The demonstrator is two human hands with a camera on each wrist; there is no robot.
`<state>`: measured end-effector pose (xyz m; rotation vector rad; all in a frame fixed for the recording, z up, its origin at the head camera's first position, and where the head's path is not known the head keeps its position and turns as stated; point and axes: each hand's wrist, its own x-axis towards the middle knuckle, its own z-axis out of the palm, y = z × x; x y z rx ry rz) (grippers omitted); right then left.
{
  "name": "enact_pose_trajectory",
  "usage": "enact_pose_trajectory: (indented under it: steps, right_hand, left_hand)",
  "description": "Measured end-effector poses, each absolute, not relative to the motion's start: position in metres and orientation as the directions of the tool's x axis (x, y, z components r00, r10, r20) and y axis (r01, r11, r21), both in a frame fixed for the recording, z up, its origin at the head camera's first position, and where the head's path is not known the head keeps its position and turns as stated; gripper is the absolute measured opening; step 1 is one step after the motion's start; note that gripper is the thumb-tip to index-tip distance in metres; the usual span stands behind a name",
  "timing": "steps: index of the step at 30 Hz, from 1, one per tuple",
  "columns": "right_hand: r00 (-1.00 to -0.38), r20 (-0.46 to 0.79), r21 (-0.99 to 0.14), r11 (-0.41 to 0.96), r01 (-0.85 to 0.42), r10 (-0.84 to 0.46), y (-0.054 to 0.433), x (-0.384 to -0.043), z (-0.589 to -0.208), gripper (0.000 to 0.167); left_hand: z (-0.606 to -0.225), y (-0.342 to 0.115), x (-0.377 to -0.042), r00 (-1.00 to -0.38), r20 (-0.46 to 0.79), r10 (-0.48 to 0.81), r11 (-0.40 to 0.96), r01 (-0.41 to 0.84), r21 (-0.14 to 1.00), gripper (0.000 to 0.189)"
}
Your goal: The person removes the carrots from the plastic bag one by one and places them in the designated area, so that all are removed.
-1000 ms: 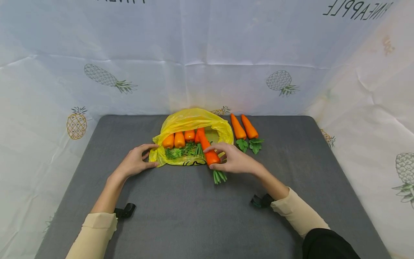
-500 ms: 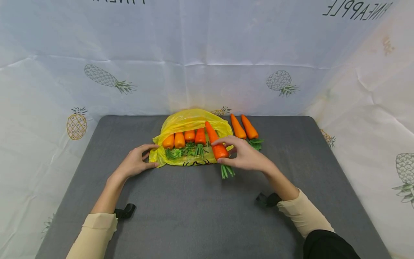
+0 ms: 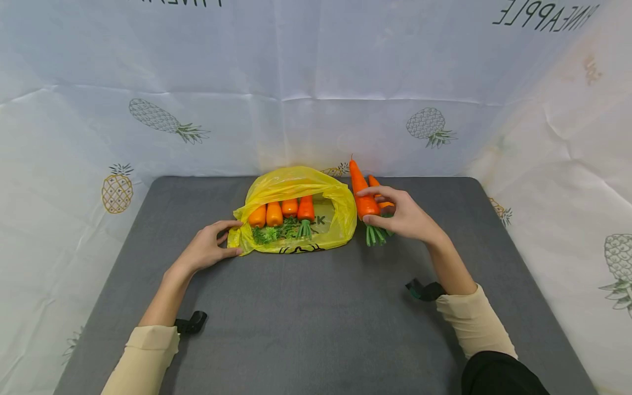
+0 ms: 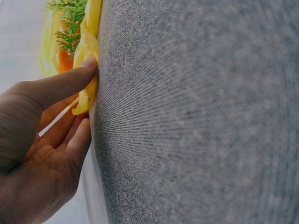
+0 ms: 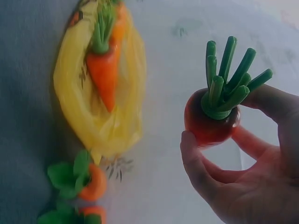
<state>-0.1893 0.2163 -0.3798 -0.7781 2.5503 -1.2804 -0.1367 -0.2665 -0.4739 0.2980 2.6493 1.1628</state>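
Observation:
My right hand (image 3: 402, 211) grips an orange carrot (image 3: 362, 197) by its thick end, raised off the table. Its short green stems (image 5: 233, 79) face the right wrist camera. My left hand (image 3: 207, 244) pinches the left edge of a yellow plastic bag (image 3: 296, 178), with the thumb (image 4: 74, 81) lying on the plastic. Inside the bag's mouth are several carrots; one red-orange carrot (image 3: 306, 207) with cut stems lies rightmost, and feathery greens (image 3: 266, 234) show at the left. Beyond the bag's right side lie two leafy-topped carrots, one peeking out (image 3: 373, 181), mostly hidden behind my right hand and the held carrot.
A grey cloth-covered table (image 3: 296, 318) spreads beneath. At its back edge rises a white curtain (image 3: 316, 131) printed with pineapples. Black cameras (image 3: 192, 322) are strapped to both wrists.
My right hand has lifted the carrot out of the bag's mouth and carried it rightward and farther back, over the two leafy carrots. My left hand stays on the bag's edge.

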Motion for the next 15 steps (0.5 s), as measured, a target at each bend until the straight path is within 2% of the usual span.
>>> enact_pose_trajectory:
  steps: [15]
  right_hand:
    - [-0.889, 0.029, -0.809, 0.511, -0.289, -0.456, 0.266, -0.218, -0.399, 0.048]
  left_hand:
    - [-0.472, -0.265, -0.137, -0.952, -0.136, 0.275, 0.674, 0.09, 0.733, 0.069]
